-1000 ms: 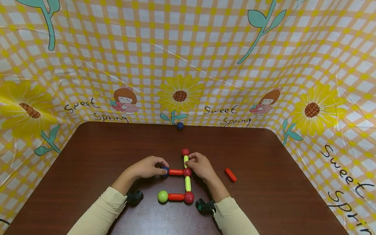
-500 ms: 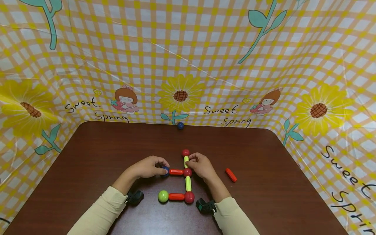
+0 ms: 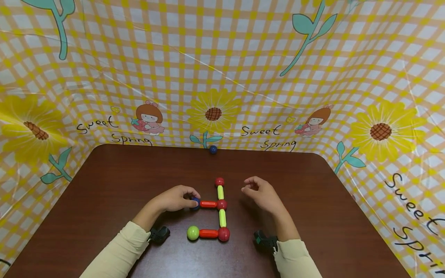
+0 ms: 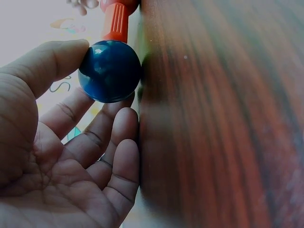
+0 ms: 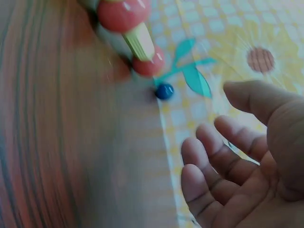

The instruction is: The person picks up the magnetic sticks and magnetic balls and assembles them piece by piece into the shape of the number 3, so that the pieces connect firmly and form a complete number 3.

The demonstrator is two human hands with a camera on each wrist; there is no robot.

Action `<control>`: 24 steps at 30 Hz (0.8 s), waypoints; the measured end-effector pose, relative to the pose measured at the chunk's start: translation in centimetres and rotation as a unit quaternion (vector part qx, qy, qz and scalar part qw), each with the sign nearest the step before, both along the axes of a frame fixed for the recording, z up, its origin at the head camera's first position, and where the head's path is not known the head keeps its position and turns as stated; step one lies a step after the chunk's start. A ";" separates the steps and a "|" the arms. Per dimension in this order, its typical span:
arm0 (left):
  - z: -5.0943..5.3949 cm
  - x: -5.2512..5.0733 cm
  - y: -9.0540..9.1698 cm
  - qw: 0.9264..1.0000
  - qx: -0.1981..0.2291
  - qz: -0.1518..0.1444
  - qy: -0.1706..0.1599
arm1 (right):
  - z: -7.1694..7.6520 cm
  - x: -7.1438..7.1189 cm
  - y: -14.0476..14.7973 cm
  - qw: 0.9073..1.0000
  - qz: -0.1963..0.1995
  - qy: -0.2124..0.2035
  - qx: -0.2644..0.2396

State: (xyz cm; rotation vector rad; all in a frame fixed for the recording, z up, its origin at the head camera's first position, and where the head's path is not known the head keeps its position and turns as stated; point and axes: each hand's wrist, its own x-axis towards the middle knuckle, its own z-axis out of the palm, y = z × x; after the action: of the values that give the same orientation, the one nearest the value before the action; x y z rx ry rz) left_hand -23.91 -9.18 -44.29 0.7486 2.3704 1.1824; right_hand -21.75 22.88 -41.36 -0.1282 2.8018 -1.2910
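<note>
In the head view my left hand (image 3: 176,198) pinches a blue ball (image 4: 110,71) between thumb and fingers. A red stick (image 3: 208,204) joins that ball to a red ball (image 3: 221,204). From there one yellow-green stick (image 3: 220,192) runs back to a far red ball (image 3: 219,182). Another yellow-green stick (image 3: 222,218) runs forward to a near red ball (image 3: 224,234), joined by a second red stick (image 3: 209,233) to a green ball (image 3: 192,233). To the right of this structure, apart from it, is my right hand (image 3: 265,195), fingers loosely bent, holding nothing.
A loose blue ball (image 3: 213,149) rests at the back edge of the dark brown table (image 3: 139,166). Behind and beside the table hangs a checked cloth (image 3: 215,50) with printed sunflowers. The right wrist view is partly blurred.
My right hand has let go of the far yellow-green stick and moved right. It now covers the spot where a loose red stick lay. My left hand keeps its place on the blue ball.
</note>
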 end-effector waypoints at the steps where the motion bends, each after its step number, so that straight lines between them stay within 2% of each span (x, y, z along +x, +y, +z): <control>1: 0.0 0.0 0.0 1.000 0.001 0.000 0.000 | 0.2 0.2 0.6 1.000 0.000 0.001 0.008; 13: -0.1 0.0 -0.1 1.000 0.007 0.000 -0.006 | 0.8 2.4 5.8 0.994 0.007 0.007 0.111; 18: -0.1 0.0 -0.1 1.000 0.010 -0.002 -0.006 | 0.7 2.8 7.2 0.991 0.017 0.009 0.134; 24: -0.1 0.0 -0.1 1.000 0.010 -0.002 -0.002 | 0.0 2.7 8.1 0.990 0.034 -0.018 0.139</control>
State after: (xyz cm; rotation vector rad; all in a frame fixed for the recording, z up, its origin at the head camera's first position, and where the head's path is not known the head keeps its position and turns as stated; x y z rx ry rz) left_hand -23.96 -9.26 -44.43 0.7570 2.3568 1.2061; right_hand -19.06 31.02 -41.32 -0.1826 2.8817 -0.8685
